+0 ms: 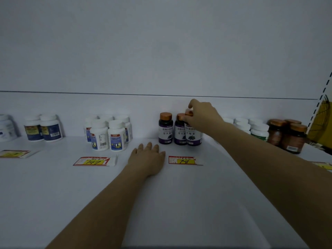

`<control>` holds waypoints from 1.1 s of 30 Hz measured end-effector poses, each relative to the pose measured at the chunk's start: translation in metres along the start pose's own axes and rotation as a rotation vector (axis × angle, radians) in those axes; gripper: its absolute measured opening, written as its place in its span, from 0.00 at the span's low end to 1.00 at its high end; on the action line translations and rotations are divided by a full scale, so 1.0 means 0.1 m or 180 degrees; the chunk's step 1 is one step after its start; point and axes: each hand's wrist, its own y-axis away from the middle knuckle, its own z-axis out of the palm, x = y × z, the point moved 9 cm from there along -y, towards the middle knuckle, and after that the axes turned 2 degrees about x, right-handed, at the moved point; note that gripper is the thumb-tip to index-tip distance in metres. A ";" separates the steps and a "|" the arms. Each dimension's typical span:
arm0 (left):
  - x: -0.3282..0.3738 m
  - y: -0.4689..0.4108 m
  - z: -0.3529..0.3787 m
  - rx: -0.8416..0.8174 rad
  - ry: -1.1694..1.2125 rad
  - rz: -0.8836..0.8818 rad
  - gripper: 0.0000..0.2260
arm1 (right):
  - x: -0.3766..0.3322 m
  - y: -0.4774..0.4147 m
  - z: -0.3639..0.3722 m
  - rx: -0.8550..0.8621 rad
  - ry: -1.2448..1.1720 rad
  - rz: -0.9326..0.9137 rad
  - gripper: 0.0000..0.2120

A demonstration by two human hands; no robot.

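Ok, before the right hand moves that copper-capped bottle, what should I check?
1. Grip: right hand curls its fingers round the copper cap of the front purple-label bottle: ok.
2. Posture: that bottle stands upright: ok.
3. Gap to the neighbouring purple-label bottle: cannot tell, they overlap in view.
4. Clearance: left hand lies flat on the shelf, apart from the bottles: ok.
5. Tag: price tag marked 78 lies in front of the bottles, untouched: ok.
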 end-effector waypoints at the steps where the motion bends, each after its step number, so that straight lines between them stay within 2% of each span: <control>1: 0.01 0.02 -0.07 0.0103 0.0178 -0.0030 0.25 | -0.03 -0.03 -0.07 0.0020 -0.0173 -0.0001 0.20; 4: 0.04 0.09 -0.36 0.0493 0.1321 -0.0094 0.22 | -0.17 -0.12 -0.28 0.0143 -0.0701 -0.0080 0.18; 6: 0.10 0.08 -0.55 0.0602 0.1998 0.0029 0.24 | -0.27 -0.17 -0.39 0.0268 -0.0986 -0.0158 0.17; 10: 0.19 0.03 -0.65 0.0361 0.2976 0.0245 0.27 | -0.39 -0.21 -0.43 0.0366 -0.1477 -0.0186 0.17; 13: 0.17 0.04 -0.63 0.0392 0.3358 0.0324 0.21 | -0.37 -0.21 -0.28 0.0253 -0.1803 -0.0084 0.18; 17: 0.09 0.03 -0.57 0.0435 0.3542 0.0286 0.13 | -0.30 -0.18 -0.06 0.0195 -0.2122 -0.0020 0.17; 21: 0.06 0.02 -0.50 0.0315 0.3527 0.0296 0.08 | -0.23 -0.19 0.14 -0.0077 -0.2361 -0.0072 0.10; 27: 0.02 -0.02 -0.47 0.0362 0.3411 0.0209 0.08 | -0.17 -0.18 0.29 -0.0131 -0.2684 -0.0070 0.10; 33: 0.04 -0.03 -0.46 0.0325 0.3380 0.0219 0.09 | -0.11 -0.17 0.31 -0.0126 -0.2692 -0.0072 0.09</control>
